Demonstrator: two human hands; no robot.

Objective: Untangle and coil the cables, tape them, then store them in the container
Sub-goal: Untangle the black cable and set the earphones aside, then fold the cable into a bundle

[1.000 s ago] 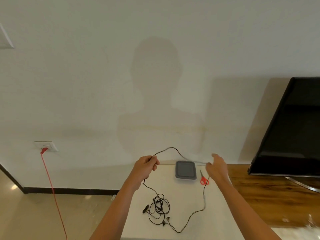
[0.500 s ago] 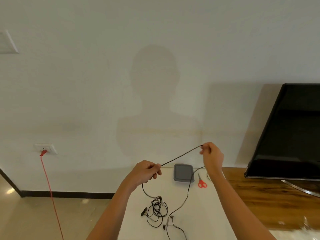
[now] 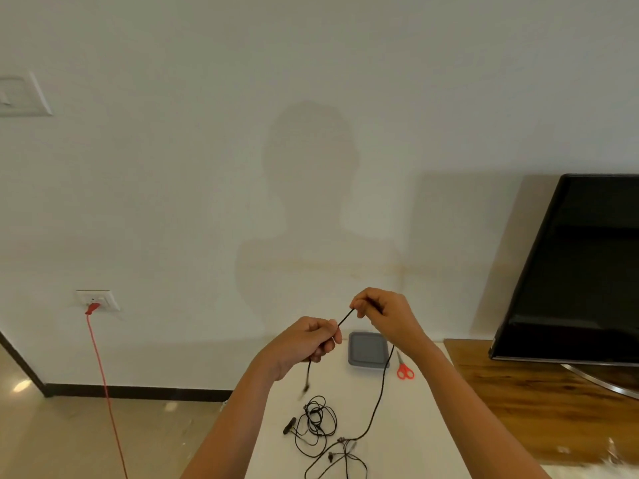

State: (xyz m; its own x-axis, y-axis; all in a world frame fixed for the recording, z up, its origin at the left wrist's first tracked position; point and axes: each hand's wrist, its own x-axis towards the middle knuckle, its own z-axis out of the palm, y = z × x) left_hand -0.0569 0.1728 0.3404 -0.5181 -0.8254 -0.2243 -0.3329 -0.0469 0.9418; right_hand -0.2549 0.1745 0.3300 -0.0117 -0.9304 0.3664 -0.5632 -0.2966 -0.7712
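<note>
While your forearms reach up from the bottom edge, the nearest clutter on the white table is a tangle of black earphone leads, with more loose loops beside it near the front edge. The black cable you are working on rises from those loops and runs up to your right hand, whose thumb and fingers are pinched shut on it. A short taut stretch crosses to your left hand, which is closed in a fist around the cable; a blurred free end dangles below that fist. Just behind your hands, the grey lidded container sits toward the far side of the table, partly hidden by your right wrist, and the red-handled scissors lie just beside it on the right. Farther off, a red cord hangs from a wall socket on the left, and a dark television stands on a wooden unit to the right. Compared with half a second ago, your hands have drawn much closer together, so the span of cable between them has shortened.
</note>
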